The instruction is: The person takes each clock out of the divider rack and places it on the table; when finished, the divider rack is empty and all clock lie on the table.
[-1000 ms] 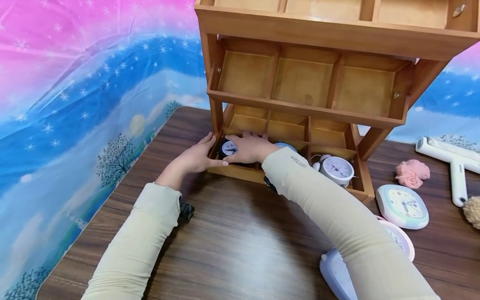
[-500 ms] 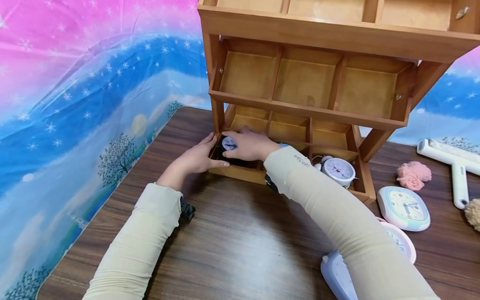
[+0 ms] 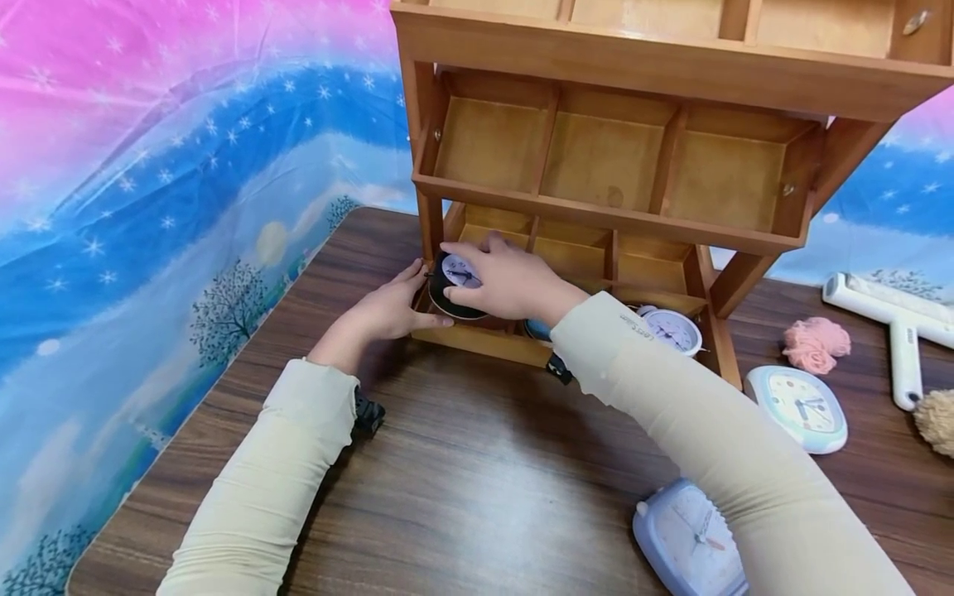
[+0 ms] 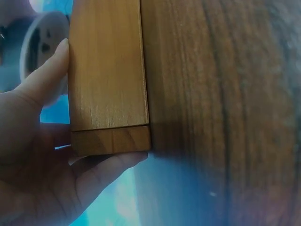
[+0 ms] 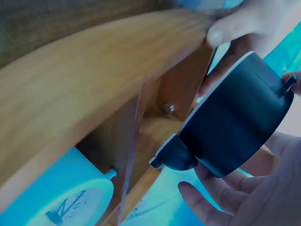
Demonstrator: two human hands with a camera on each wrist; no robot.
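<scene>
In the head view my right hand [image 3: 507, 277] grips a black alarm clock [image 3: 460, 270], its thumb at the white dial. The clock is tilted over the left front compartment of the bottom tier. In the right wrist view the black alarm clock [image 5: 240, 117] shows its side and a bell, with fingers beneath. My left hand [image 3: 383, 310] grips the left front corner of the wooden shelf [image 3: 492, 346], thumb on the front board. A blue alarm clock [image 3: 537, 329] sits in the middle front compartment, partly behind my right wrist. A white alarm clock [image 3: 673, 331] sits in the right one.
A blue-purple clock [image 3: 693, 534] lies on the table [image 3: 447, 463], partly under my right sleeve. Farther right are a pale rounded clock [image 3: 801, 406], a pink bath puff [image 3: 816, 343], a white T-shaped tool [image 3: 905, 356] and a beige fluffy thing [image 3: 937, 418]. Two shelf tiers rise above the bottom one.
My right hand has lifted the black alarm clock, so more of its body shows. The right sleeve has shifted, covering a pink clock and uncovering the blue-purple one. The left hand keeps its place.
</scene>
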